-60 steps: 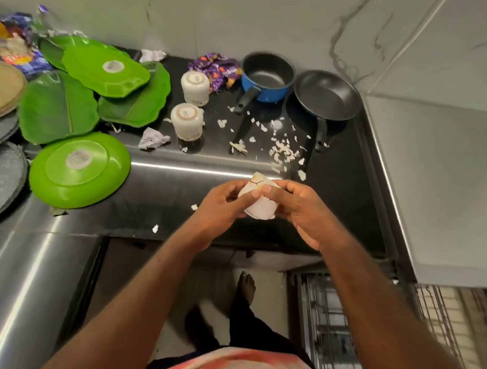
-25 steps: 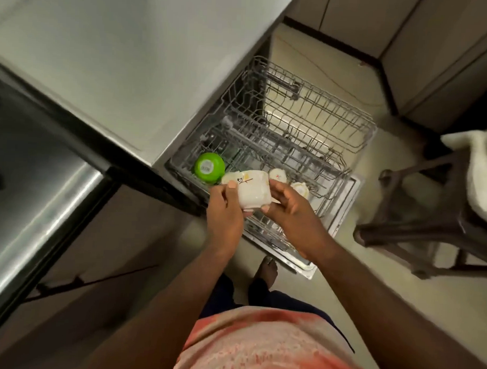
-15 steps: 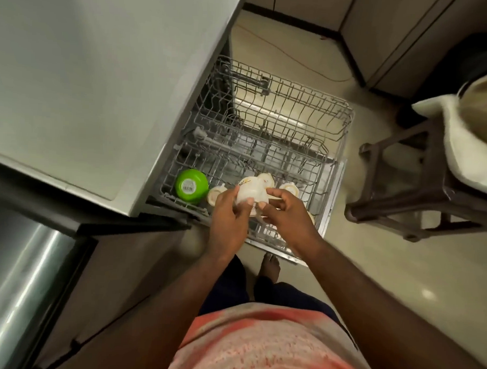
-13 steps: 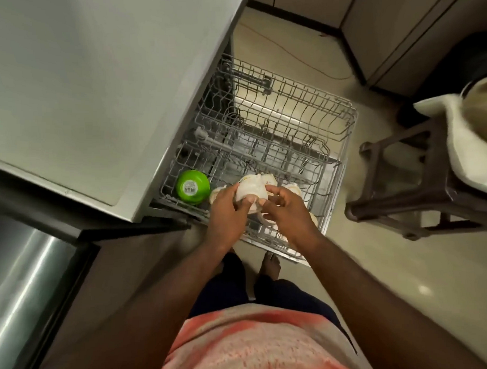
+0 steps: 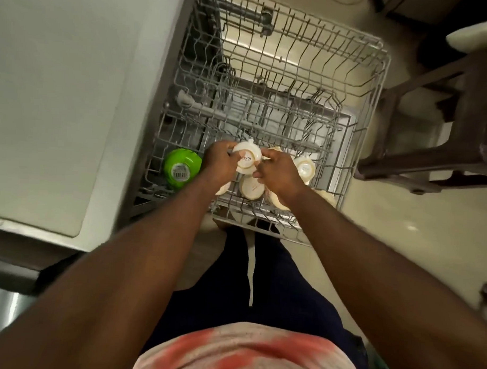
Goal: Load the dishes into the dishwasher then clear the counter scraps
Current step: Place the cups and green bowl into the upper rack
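Head view — left hand [image 5: 218, 162], right hand [image 5: 278, 173] grip white cup [image 5: 247, 158] over rack [image 5: 267, 113] holding cups [image 5: 252, 188], green bowl [image 5: 182, 168].

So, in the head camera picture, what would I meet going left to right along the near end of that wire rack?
A green bowl → left hand → white cup, gripped by both hands → right hand → second white cup, upturned.

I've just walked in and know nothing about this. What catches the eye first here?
Two hands meet over the pulled-out dishwasher rack: the left hand and right hand hold a white cup, base up, near the rack's front. A bright green bowl sits upturned at the rack's front left corner, and other white cups lie around the hands.
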